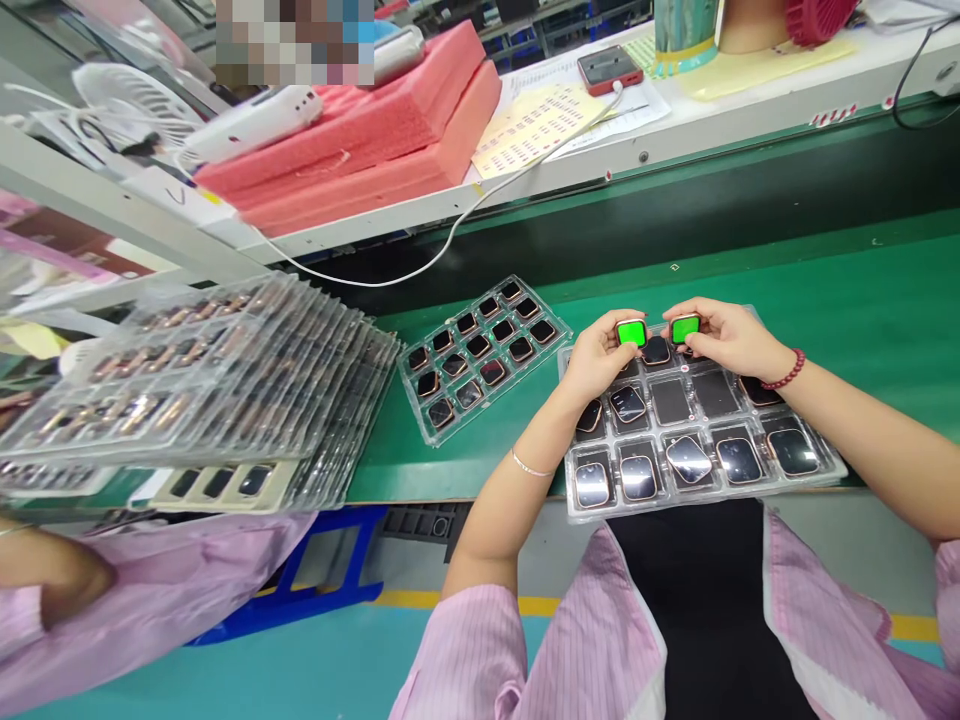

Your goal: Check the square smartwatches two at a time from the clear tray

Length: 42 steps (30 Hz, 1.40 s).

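Note:
My left hand (598, 352) pinches a smartwatch (631, 333) whose square screen glows green. In my right hand (716, 335) is a second smartwatch (685, 329), also lit green, gripped between thumb and fingers. Both are held up side by side, a little apart, over the far edge of a clear plastic tray (626, 508). That tray bears several strapless watch bodies with dark screens, such as a watch at its front (739, 459). Two pockets in its middle row, one of them a bare pocket (675, 401), have no watch.
Left of my hands lies another tray (431, 435) of dark watches. Further left rises a tall stack of filled trays (300, 380). A white shelf (720, 125) runs above the green bench (862, 290), carrying red foam (360, 150); a white cable (375, 284) droops from it. A co-worker's arm (60, 570) is at left.

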Each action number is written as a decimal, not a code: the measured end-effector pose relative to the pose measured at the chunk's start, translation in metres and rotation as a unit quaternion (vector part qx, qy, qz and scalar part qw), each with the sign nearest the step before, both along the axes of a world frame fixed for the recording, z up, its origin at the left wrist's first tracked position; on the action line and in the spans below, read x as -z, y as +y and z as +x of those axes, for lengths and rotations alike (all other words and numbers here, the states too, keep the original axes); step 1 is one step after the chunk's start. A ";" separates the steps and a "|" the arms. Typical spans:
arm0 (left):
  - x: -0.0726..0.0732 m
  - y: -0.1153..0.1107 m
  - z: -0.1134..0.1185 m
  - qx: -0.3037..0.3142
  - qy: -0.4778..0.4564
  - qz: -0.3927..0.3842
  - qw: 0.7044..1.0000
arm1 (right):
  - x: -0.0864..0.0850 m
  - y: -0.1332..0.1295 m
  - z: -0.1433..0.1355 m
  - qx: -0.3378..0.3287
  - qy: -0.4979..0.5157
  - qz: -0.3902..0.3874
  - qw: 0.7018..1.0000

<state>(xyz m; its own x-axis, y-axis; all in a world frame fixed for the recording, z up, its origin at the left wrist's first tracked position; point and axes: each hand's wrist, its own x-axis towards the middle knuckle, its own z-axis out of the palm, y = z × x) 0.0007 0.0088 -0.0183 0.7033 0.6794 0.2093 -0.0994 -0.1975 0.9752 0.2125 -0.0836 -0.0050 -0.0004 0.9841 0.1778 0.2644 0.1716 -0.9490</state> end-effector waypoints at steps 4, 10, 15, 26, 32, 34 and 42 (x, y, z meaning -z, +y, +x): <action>0.000 0.000 0.000 -0.003 -0.001 -0.008 1.000 | 0.000 0.000 0.001 0.004 -0.014 -0.001 1.000; -0.001 -0.002 0.000 -0.014 -0.002 -0.011 1.000 | 0.000 0.000 0.000 -0.005 -0.017 0.013 1.000; -0.003 -0.002 0.000 -0.024 0.012 -0.023 0.999 | 0.003 0.001 0.001 -0.026 0.005 -0.009 1.000; -0.014 -0.008 -0.002 -0.045 0.050 -0.040 0.997 | -0.001 0.003 0.000 -0.014 0.033 -0.034 0.999; -0.016 -0.010 -0.003 -0.065 0.068 -0.042 0.995 | -0.003 0.000 0.000 -0.008 0.041 -0.042 0.998; -0.015 -0.009 -0.003 -0.071 0.064 -0.046 0.994 | -0.004 -0.001 0.000 -0.010 0.040 -0.040 0.998; -0.008 -0.004 -0.002 -0.053 0.035 -0.059 0.996 | -0.006 -0.003 -0.005 0.001 0.037 -0.019 0.999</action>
